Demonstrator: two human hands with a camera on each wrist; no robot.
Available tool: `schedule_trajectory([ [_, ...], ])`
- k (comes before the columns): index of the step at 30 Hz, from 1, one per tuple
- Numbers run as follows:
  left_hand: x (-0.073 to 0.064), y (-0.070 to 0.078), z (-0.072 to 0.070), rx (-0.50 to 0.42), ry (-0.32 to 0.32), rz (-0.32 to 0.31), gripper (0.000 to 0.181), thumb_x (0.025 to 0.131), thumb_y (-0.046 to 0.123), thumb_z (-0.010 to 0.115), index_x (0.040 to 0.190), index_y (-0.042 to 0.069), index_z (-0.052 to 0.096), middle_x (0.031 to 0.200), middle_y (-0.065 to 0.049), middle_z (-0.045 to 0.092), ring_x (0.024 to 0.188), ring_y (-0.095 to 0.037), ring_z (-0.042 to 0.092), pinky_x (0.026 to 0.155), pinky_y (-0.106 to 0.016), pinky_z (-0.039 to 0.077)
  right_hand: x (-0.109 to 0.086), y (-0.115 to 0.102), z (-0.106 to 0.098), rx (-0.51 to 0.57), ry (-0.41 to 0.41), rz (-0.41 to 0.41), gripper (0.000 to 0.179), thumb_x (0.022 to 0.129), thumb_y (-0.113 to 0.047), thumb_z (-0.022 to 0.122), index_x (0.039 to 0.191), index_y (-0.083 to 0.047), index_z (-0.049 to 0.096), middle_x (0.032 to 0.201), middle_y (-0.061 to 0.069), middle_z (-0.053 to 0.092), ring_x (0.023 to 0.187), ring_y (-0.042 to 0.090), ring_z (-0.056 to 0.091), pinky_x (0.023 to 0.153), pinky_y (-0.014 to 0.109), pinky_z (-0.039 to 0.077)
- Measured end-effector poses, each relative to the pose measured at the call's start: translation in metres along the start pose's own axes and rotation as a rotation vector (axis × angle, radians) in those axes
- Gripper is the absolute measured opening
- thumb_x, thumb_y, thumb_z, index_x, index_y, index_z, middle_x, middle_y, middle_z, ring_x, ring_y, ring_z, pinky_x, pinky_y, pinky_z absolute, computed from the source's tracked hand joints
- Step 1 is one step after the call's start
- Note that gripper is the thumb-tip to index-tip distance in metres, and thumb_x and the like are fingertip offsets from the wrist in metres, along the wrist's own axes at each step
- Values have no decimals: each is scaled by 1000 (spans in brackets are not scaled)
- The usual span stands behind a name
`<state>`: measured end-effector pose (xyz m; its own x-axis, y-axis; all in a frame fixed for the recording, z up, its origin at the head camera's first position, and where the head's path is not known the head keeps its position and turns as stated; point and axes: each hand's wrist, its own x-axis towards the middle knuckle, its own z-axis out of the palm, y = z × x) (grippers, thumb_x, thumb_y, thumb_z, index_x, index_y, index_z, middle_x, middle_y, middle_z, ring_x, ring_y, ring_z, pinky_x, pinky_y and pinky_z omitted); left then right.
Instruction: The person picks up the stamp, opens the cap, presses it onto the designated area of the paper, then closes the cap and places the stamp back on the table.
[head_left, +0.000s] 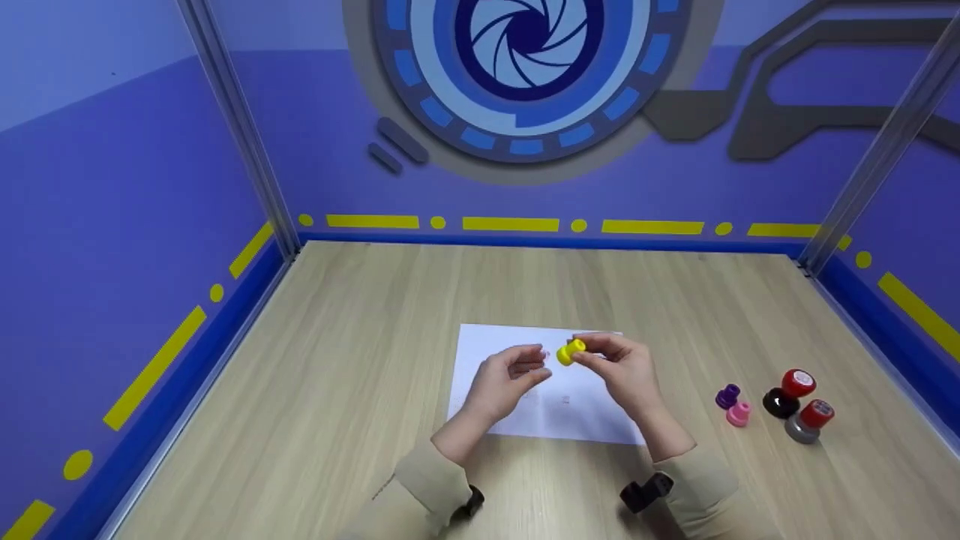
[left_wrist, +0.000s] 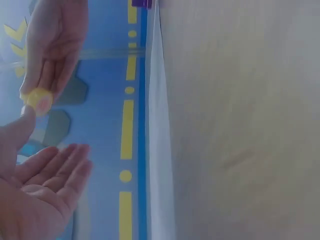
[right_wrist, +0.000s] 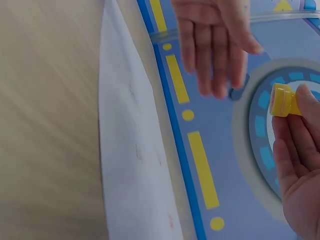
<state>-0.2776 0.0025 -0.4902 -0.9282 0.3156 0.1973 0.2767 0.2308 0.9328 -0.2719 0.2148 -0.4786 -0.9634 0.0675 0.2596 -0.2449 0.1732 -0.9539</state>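
My right hand (head_left: 622, 367) pinches a small yellow stamp (head_left: 571, 352) between thumb and fingers, held up over a white sheet of paper (head_left: 510, 420). In the left wrist view the pinkish round face of the stamp (left_wrist: 43, 104) shows. To the left of it my left hand (head_left: 504, 384) hovers over the paper, its fingers loosely bent and apart from the stamp in the head view. The right wrist view shows the left hand (right_wrist: 215, 45) with nothing in it. Several faint reddish marks (right_wrist: 139, 154) are on the paper.
Right of the paper stand a purple stamp (head_left: 727, 396) and a pink stamp (head_left: 739, 414). Beyond them are a red and black stamp (head_left: 782, 403) and a red and grey one (head_left: 802, 430). Blue patterned walls (head_left: 315, 150) enclose the wooden table (head_left: 360, 315) at the back and sides.
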Motion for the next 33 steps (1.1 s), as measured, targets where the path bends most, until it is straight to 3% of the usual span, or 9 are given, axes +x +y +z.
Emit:
schedule_trajectory([
  [3,-1,0,5,-135,10,13,39,92,13,78,128,2,69,120,-15,75,110,-24,74,91,-25,61,-5,1,10,65,-14,28,22,87,6,77,108,8,75,97,2,79,87,9,73,80,20,61],
  [7,-2,-2,7,-202,47,31,30,88,9,80,117,4,74,112,-12,78,101,-19,76,87,-23,61,-10,3,19,124,-22,65,22,89,5,75,110,9,74,98,1,79,90,10,73,83,20,61],
  [15,-3,-2,6,-201,91,35,22,86,9,83,107,4,78,106,-12,79,94,-17,76,84,-24,62,-14,5,23,154,-27,112,24,91,1,74,114,9,72,103,5,79,95,12,73,87,22,61],
  [20,-1,-2,5,-184,86,45,24,85,7,82,108,2,78,106,-14,78,95,-20,76,83,-22,62,-9,2,19,326,-5,233,27,95,3,68,121,11,68,99,1,77,95,11,73,87,22,61],
  [23,1,-2,2,-164,112,64,26,85,5,83,110,-1,76,106,-15,78,95,-19,75,82,-21,62,-4,-2,10,389,23,264,22,96,6,65,117,8,70,94,-1,75,90,10,72,84,21,61],
  [25,2,-3,-2,-141,150,74,28,84,4,83,110,-2,76,105,-15,77,95,-18,74,82,-20,61,0,-5,1,348,26,246,20,95,6,66,114,6,71,91,-3,75,87,10,71,82,21,61],
  [30,5,-7,-13,-114,222,73,30,84,5,83,112,-2,75,105,-16,76,96,-21,73,82,-20,60,7,-8,-23,78,-10,159,29,93,-1,73,121,7,69,93,-7,75,88,7,69,83,17,59],
  [33,7,-10,-19,-138,238,62,30,84,3,83,112,-3,74,107,-18,75,98,-25,73,81,-20,60,10,-7,-35,-72,-46,137,35,94,-10,75,126,5,68,101,-2,75,91,6,68,85,15,57],
])
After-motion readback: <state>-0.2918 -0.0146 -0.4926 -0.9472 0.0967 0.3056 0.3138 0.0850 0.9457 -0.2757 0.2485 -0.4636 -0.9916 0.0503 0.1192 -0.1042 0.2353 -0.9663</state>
